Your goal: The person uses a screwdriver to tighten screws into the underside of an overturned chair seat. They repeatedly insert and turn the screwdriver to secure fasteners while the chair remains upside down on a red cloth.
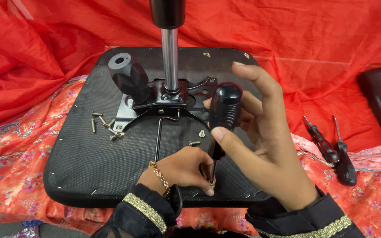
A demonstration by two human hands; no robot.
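The right hand (265,132) grasps a black-handled screwdriver (222,115), which stands nearly upright, tip down on the upturned chair seat (84,154). The left hand (184,169) pinches a screw (211,182) at the tip.

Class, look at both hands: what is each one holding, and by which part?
The right hand grips the screwdriver by its black handle. The left hand pinches its tip at the screw.

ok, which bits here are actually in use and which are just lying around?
In use:
right hand gripping the black-handled screwdriver
left hand steadying the screw at its tip
chair seat underside

Lying about:
loose screws
two spare screwdrivers
red cloth
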